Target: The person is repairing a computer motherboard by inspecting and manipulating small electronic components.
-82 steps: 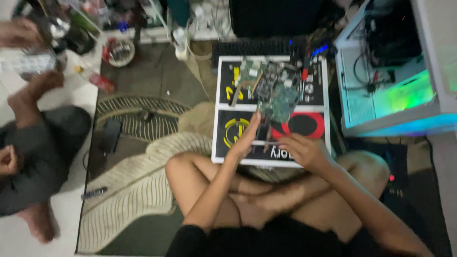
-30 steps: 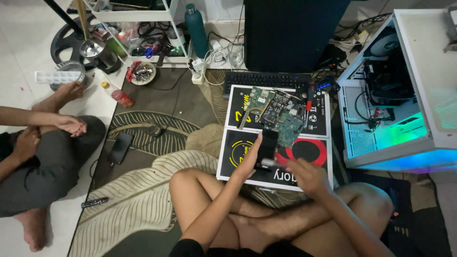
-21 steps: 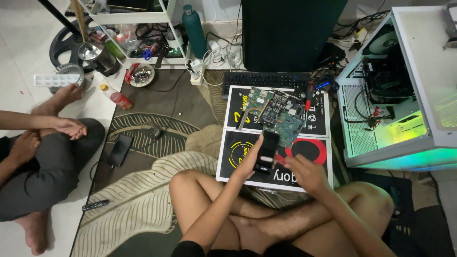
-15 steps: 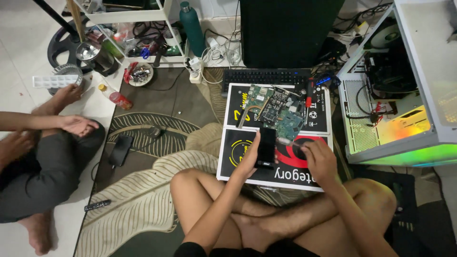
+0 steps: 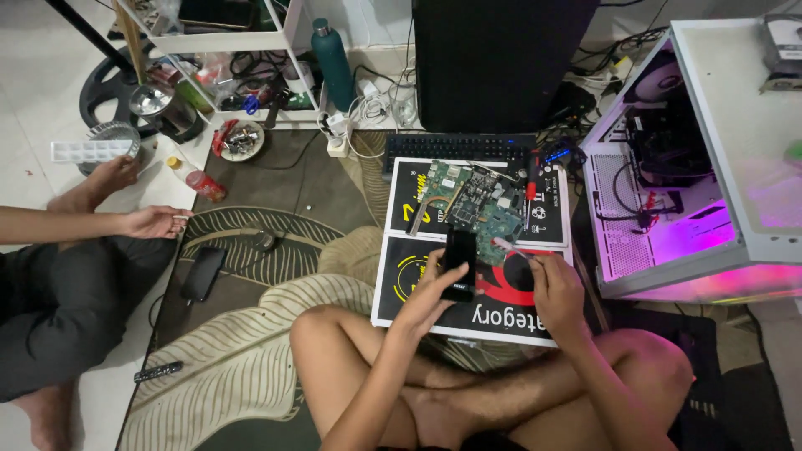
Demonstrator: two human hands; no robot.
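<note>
Box: black flat carton (image 5: 501, 313), yellow and red marks, near centre.
Left hand (image 5: 430, 292): grips black phone (image 5: 459, 263).
Right hand (image 5: 558, 288): pinches thin tool (image 5: 510, 246).
Far: green circuit board (image 5: 472, 205), keyboard (image 5: 455, 149).

We hold a black phone (image 5: 459, 264) upright in our left hand (image 5: 430, 296) over the near half of the black printed box (image 5: 401, 276), our right hand (image 5: 555, 288) pinching a thin tool (image 5: 507, 245) beside the green circuit board (image 5: 468, 200).
</note>
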